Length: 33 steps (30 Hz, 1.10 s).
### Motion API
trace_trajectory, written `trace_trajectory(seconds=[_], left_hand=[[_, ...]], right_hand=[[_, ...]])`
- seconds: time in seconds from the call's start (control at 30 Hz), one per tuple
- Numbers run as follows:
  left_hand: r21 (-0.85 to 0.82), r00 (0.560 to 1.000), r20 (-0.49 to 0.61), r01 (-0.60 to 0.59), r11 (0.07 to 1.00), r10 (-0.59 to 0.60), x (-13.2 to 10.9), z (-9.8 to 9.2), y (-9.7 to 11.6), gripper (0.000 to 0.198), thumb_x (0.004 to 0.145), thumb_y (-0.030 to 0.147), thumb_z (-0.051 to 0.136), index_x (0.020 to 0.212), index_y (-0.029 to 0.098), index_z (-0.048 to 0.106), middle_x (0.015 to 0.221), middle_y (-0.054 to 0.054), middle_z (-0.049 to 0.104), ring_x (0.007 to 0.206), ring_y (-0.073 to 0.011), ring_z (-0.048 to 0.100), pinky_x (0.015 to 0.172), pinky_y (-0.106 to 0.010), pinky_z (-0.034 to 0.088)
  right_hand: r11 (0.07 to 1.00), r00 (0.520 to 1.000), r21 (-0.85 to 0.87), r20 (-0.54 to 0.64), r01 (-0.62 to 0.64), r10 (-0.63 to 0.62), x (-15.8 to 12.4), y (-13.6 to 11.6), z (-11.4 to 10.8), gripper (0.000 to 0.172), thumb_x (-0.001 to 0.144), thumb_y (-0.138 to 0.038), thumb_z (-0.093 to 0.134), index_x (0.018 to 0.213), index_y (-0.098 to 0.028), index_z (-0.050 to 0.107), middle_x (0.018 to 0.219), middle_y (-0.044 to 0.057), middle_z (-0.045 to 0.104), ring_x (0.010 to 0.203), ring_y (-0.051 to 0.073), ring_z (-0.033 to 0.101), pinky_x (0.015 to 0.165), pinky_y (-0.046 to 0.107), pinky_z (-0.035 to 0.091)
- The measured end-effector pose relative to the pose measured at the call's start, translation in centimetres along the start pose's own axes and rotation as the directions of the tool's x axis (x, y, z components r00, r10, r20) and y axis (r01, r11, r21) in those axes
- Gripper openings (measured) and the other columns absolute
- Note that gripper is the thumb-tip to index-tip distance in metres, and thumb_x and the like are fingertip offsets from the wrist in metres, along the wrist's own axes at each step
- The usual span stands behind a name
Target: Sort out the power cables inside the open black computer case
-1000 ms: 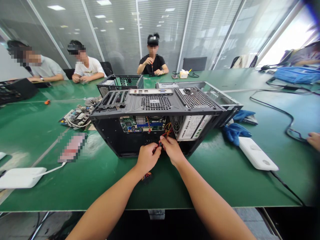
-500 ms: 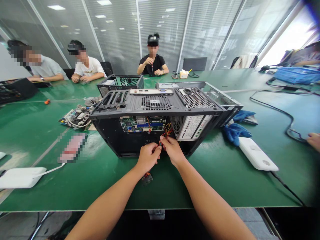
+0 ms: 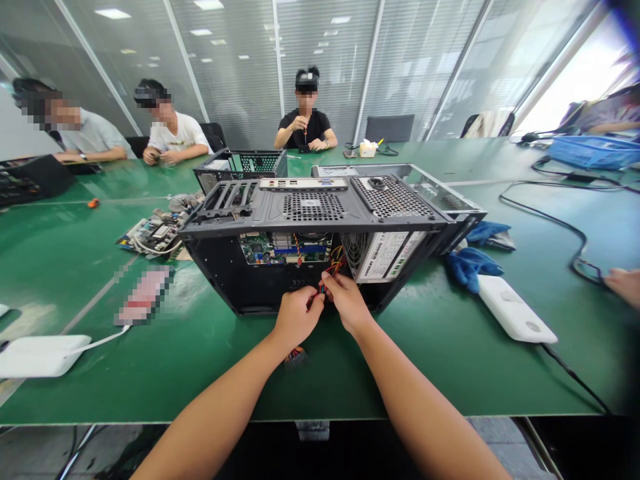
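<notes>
A black computer case (image 3: pixel 215 267) lies on the green table with its open side facing me. Inside it are a motherboard (image 3: pixel 265 248) and a power supply (image 3: pixel 385 257) with a white label. Both of my hands meet at the front of the opening. My left hand (image 3: pixel 299 310) is closed on a bundle of coloured power cables (image 3: pixel 323 288), which my right hand (image 3: pixel 346 300) pinches just beside it. Below my left hand hangs a dark multi-pin connector (image 3: pixel 296 358) on orange and red wires. My fingers hide part of the bundle.
Left of the case lie loose circuit boards (image 3: pixel 155 233) and a phone (image 3: pixel 144 297) on a white cable. A white power strip (image 3: pixel 515 308) and blue gloves (image 3: pixel 473 267) are on the right. More open cases (image 3: pixel 240 163) stand behind. Several people sit around the table.
My hands stay together on the cables with only a slight shift. The hanging connector has swung a little and is now partly behind my left forearm.
</notes>
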<state>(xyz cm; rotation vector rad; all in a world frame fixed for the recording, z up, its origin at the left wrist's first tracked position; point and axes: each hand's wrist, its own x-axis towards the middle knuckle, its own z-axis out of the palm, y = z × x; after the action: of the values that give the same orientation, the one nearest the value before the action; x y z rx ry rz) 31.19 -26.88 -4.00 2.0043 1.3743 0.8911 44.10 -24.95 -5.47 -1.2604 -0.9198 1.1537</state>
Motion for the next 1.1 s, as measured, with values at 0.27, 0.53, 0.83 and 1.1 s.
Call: trace_trajectory(seconds=[0.27,0.53,0.83,1.1], left_hand=[[-0.260,0.981,0.127,0.178,0.949,-0.149,0.09,0.11,0.05,0.024,0.086,0.034,0.049,0.071,0.017,0.057,0.050,0.004,0.054,0.035,-0.0087,0.052,0.036,-0.016,0.037],[-0.176,0.996,0.035,0.087,0.981,-0.082,-0.10,0.27,-0.02,0.026,0.087,0.035,0.049,0.071,0.016,0.058,0.050,0.004,0.055,0.037,-0.0081,0.052,0.040,-0.016,0.037],[-0.229,0.985,0.147,0.122,0.966,-0.089,-0.32,0.45,0.40,0.025,0.087,0.032,0.049,0.068,0.017,0.054,0.050,0.004,0.055,0.036,-0.0081,0.053,0.038,-0.016,0.038],[-0.228,0.984,0.162,0.113,0.967,-0.077,-0.53,0.48,0.26,0.027,0.089,0.036,0.048,0.071,0.017,0.056,0.052,0.004,0.056,0.037,-0.0080,0.054,0.038,-0.016,0.038]], right_hand=[[0.986,0.999,0.161,0.023,-0.040,0.037,0.13,-0.23,-0.15,0.040,0.063,-0.058,0.074,0.072,-0.019,0.068,0.062,-0.002,0.055,0.054,0.011,0.040,0.054,0.028,0.031],[0.884,0.970,0.425,0.219,-0.196,0.110,0.31,-0.70,-0.66,0.035,0.057,-0.045,0.084,0.074,-0.020,0.067,0.068,-0.002,0.059,0.067,0.013,0.055,0.063,0.028,0.042],[0.848,0.980,0.491,0.108,-0.198,0.166,0.36,-0.83,-0.46,0.032,0.054,-0.032,0.086,0.073,-0.020,0.063,0.068,-0.003,0.061,0.064,0.012,0.055,0.060,0.027,0.045],[0.872,0.983,0.458,0.029,-0.175,0.182,0.22,-0.92,-0.66,0.027,0.057,-0.028,0.076,0.081,-0.020,0.067,0.083,0.002,0.068,0.069,0.015,0.058,0.058,0.028,0.042]])
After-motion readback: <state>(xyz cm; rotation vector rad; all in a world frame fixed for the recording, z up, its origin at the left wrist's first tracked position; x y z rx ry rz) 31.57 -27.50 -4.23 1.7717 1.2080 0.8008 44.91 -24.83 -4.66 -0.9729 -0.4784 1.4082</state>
